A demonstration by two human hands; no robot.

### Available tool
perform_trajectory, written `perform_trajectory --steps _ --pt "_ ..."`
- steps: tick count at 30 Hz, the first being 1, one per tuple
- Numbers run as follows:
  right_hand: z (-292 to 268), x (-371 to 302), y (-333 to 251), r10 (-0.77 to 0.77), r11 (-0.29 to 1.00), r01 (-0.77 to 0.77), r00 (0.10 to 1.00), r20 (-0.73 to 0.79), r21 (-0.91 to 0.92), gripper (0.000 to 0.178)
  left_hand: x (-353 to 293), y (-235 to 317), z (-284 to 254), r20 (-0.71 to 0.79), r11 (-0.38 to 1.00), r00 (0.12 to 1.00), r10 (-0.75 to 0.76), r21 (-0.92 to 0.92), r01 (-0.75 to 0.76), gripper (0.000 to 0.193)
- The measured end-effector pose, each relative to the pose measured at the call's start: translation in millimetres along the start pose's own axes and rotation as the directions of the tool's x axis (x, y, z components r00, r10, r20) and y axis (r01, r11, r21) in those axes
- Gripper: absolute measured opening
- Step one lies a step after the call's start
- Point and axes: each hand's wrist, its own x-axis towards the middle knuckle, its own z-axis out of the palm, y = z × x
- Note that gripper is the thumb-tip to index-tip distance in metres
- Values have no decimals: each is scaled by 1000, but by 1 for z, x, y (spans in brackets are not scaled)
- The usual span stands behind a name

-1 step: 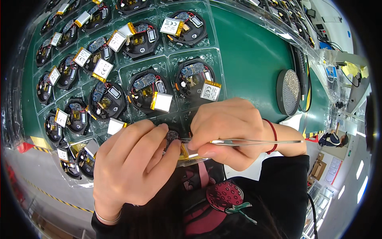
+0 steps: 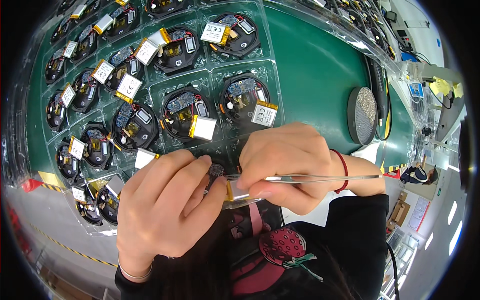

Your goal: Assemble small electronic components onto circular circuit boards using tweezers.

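My right hand (image 2: 287, 162) is closed round metal tweezers (image 2: 330, 178), their back end pointing right and their tips reaching left between my hands. My left hand (image 2: 167, 205) is closed, thumb and fingers gripping a round black device housing (image 2: 216, 171) at the tray's near edge. Most of that housing is hidden by the hands; a bit of circuit board shows. Beside the left thumb, below the tweezers, lies a silver battery with a yellow end (image 2: 238, 190). The exact contact at the tweezer tips cannot be made out.
A clear plastic tray (image 2: 274, 65) holds several round black housings (image 2: 185, 112) with boards, wires and flat batteries (image 2: 204, 128). On the green mat (image 2: 315, 75) at right stands a round black dish of grainy material (image 2: 362, 116), with a dark cable-ended tool (image 2: 380, 90) beside it.
Both hands keep their places. The tweezers and the silver battery between them shift only very slightly.
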Motion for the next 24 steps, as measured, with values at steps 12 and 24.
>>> perform_trajectory --steps 12,24 --pt "6 -1 4 -83 996 84 995 -56 15 8 1 3 -1 -16 989 994 -111 -96 109 23" --pt "6 -3 3 -78 996 76 996 -43 -42 9 -5 -1 1 10 998 999 -46 -35 46 31"
